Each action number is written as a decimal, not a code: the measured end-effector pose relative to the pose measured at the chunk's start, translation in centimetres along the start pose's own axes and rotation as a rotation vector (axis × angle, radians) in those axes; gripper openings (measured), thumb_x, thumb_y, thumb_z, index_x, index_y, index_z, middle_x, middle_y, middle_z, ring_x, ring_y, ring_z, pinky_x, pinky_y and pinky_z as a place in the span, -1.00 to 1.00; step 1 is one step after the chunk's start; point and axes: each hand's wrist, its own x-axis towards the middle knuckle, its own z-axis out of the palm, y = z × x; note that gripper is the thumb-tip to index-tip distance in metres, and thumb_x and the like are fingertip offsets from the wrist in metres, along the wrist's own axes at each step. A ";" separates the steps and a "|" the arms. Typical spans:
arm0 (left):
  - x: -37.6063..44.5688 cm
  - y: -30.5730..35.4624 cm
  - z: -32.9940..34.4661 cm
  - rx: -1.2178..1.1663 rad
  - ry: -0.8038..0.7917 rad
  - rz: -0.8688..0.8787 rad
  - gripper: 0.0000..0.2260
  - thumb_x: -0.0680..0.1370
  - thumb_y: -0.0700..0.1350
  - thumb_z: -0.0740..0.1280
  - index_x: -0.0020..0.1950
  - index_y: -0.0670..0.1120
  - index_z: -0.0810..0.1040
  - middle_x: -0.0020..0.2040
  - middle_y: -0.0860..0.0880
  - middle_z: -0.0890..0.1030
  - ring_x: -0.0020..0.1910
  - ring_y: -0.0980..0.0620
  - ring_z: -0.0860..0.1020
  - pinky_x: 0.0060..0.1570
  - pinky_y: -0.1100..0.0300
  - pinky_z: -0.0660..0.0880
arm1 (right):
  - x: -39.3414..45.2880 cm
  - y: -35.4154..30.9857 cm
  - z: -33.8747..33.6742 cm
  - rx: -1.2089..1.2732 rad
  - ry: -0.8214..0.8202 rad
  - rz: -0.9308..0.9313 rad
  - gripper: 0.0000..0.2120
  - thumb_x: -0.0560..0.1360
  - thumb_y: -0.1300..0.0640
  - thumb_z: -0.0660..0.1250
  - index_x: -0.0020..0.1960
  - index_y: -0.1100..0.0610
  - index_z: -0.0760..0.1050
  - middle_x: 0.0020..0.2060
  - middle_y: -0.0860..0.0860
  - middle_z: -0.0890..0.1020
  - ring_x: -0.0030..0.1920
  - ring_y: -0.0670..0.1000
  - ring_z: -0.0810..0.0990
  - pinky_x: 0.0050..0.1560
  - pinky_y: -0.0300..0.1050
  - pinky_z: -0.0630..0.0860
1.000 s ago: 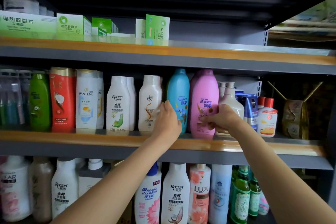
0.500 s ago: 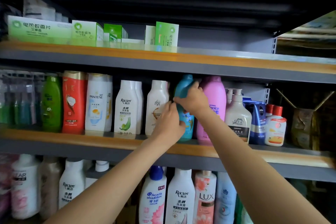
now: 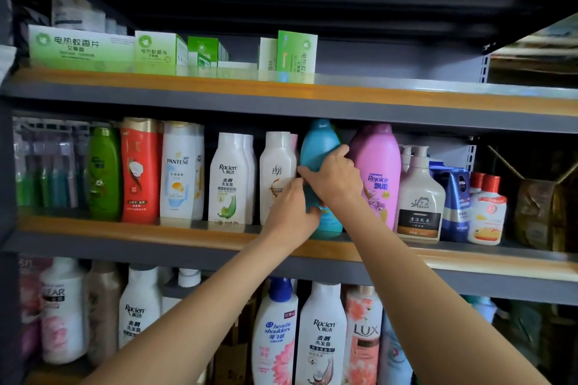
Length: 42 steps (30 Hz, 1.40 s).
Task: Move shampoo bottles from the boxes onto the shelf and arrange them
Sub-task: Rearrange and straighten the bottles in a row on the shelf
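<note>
Both hands' grip, left hand [image 3: 289,212], right hand [image 3: 331,178], clamps one teal bottle [image 3: 319,144]

place: shop | evidence: metal shelves [image 3: 281,103] stocked with branded shampoo bottles [image 3: 228,178], green boxed goods [image 3: 81,47]

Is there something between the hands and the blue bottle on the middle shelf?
No. Both the left hand and the right hand already grip the blue bottle; nothing visible lies between them.
</note>
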 end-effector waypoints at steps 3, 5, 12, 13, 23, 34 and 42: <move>-0.4 0.4 0.0 -0.016 0.003 0.016 -0.60 0.51 -0.22 0.29 0.33 -0.16 0.33 0.28 -0.09 0.45 0.27 -0.07 0.45 0.22 -0.03 0.45 | -0.7 0.6 -0.4 -0.003 -0.004 -0.041 -0.45 0.50 -0.08 0.29 0.24 0.32 0.22 0.16 0.23 0.51 0.17 0.25 0.52 -0.06 -0.02 0.42; -0.6 0.5 0.1 -0.005 0.006 0.029 -0.59 0.52 -0.20 0.29 0.35 -0.17 0.31 0.28 -0.09 0.45 0.23 -0.06 0.47 0.21 0.01 0.46 | -1.4 1.2 -0.5 0.021 -0.002 -0.051 -0.52 0.52 -0.04 0.26 0.20 0.32 0.24 0.13 0.23 0.53 0.13 0.26 0.54 -0.12 -0.05 0.39; -1.0 0.2 0.4 0.015 0.006 0.043 -0.54 0.54 -0.23 0.25 0.43 -0.15 0.24 0.37 -0.11 0.38 0.31 -0.05 0.42 0.28 0.05 0.41 | -3.3 2.8 -0.6 0.109 0.036 -0.040 -0.68 0.57 0.08 0.20 0.15 0.34 0.34 0.03 0.22 0.57 -0.03 0.18 0.58 -0.27 -0.18 0.34; -1.2 0.1 0.4 0.015 0.000 0.035 -0.54 0.54 -0.23 0.25 0.43 -0.14 0.24 0.36 -0.12 0.39 0.30 -0.06 0.43 0.27 0.03 0.42 | -3.4 3.0 -0.6 0.116 0.025 -0.033 -0.68 0.58 0.08 0.19 0.13 0.35 0.37 0.01 0.21 0.58 -0.10 0.15 0.56 -0.32 -0.21 0.32; -0.5 1.2 1.1 0.068 -0.036 -0.049 -0.61 0.54 -0.15 0.27 0.32 -0.19 0.25 0.28 -0.14 0.37 0.11 -0.01 0.43 -0.08 0.26 0.39 | -3.9 5.4 -1.1 -0.071 -0.155 -0.009 -0.73 0.57 0.12 0.24 0.11 0.33 0.46 0.04 0.22 0.59 0.05 0.17 0.56 -0.19 -0.16 0.29; 0.3 1.4 1.3 -0.184 0.013 -0.207 -0.65 0.52 -0.20 0.29 0.27 -0.18 0.31 0.20 -0.08 0.47 0.00 0.03 0.45 -0.32 0.33 0.35 | -3.7 5.9 -0.4 -0.090 -0.119 -0.004 -0.83 0.53 0.24 0.25 0.05 0.32 0.51 -0.01 0.23 0.62 0.04 0.19 0.58 -0.11 -0.16 0.39; -0.2 1.5 1.4 -0.053 -0.008 -0.151 -0.60 0.48 -0.15 0.34 0.26 -0.19 0.32 0.21 -0.13 0.41 0.12 -0.05 0.47 -0.04 0.17 0.47 | -3.6 6.0 0.0 -0.181 -0.071 -0.017 -0.84 0.54 0.31 0.20 0.07 0.31 0.50 0.02 0.22 0.61 0.04 0.19 0.57 -0.12 -0.12 0.38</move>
